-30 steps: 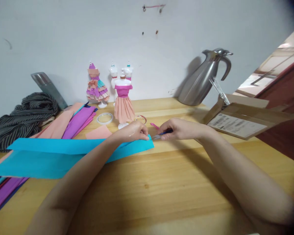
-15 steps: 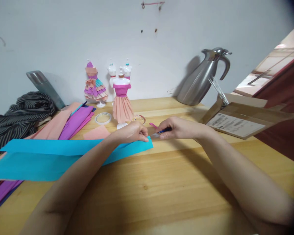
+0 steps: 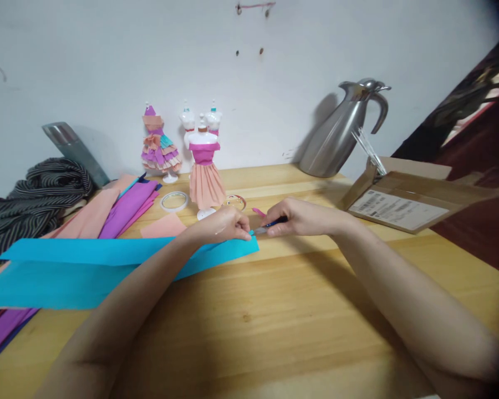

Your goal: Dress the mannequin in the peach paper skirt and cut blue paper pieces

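A long turquoise sheet of crepe paper (image 3: 58, 284), folded lengthwise, stretches from the left across the table. Near its right end my left hand (image 3: 227, 224) pinches it between thumb and fingers. My right hand (image 3: 295, 217) is closed around small scissors (image 3: 261, 230) with dark blue handles, their blades pointing left. The blade tips meet the upper right corner of the turquoise paper, close to my left fingertips. Just behind the hands stands a small white dress form (image 3: 207, 180) wearing a magenta top and a pleated peach skirt.
A peach paper piece (image 3: 162, 226), a tape roll (image 3: 174, 201) and folded coloured papers (image 3: 128, 208) lie at left, beside a striped cloth (image 3: 37, 188) and bottle (image 3: 72, 149). Further back stands a ruffled doll dress (image 3: 160, 144). A steel jug (image 3: 336, 136) and open cardboard box (image 3: 403, 202) occupy the right.
The scissors have moved slightly left, their tips reaching the turquoise paper's edge. My left hand keeps its pinch. A dark shape now shows at the right background.
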### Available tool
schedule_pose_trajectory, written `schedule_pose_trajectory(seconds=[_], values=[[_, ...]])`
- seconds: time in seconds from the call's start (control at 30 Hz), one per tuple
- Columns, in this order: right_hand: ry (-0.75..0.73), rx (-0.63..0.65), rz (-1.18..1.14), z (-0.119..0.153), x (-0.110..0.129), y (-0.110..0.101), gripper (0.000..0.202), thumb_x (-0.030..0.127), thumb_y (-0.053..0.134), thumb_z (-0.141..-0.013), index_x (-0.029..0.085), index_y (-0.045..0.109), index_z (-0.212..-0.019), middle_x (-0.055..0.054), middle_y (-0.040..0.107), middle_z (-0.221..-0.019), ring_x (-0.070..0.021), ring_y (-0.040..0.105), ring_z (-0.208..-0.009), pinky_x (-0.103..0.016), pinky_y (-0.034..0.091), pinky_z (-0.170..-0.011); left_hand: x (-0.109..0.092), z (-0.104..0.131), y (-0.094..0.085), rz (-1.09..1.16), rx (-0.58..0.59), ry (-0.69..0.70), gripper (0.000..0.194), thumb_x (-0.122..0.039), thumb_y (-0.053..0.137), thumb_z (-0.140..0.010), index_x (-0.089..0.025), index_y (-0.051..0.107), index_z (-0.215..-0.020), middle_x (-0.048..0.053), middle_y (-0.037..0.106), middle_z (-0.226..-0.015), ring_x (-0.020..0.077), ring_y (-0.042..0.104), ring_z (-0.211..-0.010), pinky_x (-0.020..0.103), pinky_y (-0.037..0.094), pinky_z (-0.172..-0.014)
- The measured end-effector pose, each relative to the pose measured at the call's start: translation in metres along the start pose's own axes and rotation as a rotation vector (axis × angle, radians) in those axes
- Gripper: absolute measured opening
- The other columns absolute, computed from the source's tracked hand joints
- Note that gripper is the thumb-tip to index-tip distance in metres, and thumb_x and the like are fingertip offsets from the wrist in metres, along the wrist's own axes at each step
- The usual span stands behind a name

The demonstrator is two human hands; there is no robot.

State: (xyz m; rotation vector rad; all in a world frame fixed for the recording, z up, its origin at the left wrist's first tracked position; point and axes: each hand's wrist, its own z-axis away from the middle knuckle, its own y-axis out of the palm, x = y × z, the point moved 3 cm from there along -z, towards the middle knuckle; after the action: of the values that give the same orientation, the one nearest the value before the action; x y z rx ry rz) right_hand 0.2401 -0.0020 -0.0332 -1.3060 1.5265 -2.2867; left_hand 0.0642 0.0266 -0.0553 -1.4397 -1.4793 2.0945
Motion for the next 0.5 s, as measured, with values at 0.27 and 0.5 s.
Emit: schedule_pose_trajectory(seconds=[0.27,0.5], values=[[0.006,0.027,-0.052,-0.0024,-0.0028,0.0017,0.043,0.053,0.055,-0.081,0.014,0.072,-0.088,0.002,0.051,-0.063,-0.0093,0.035,-0.057,-0.024,0.028,-0.055,-0.0047,0.0022,-0.003,-0.02,0.009,-0.025,0.015,-0.029,0.063,-0.072,-0.016,0.069,-0.072,-0.003,0.06,-0.062,0.0091,0.047,-0.058,0.022,0.03,-0.054],[0.05,-0.022,-0.051,0.0032,-0.0044,-0.0042,0.03,0.044,0.06,-0.075,0.014,0.061,-0.074,0.004,0.04,-0.063,-0.0091,0.032,-0.059,-0.025,0.026,-0.056,0.0034,0.0001,-0.0017,-0.005,0.006,-0.027,0.019,-0.031,0.062,-0.072,-0.014,0.069,-0.075,-0.001,0.061,-0.065,0.0115,0.051,-0.062,0.023,0.032,-0.056]])
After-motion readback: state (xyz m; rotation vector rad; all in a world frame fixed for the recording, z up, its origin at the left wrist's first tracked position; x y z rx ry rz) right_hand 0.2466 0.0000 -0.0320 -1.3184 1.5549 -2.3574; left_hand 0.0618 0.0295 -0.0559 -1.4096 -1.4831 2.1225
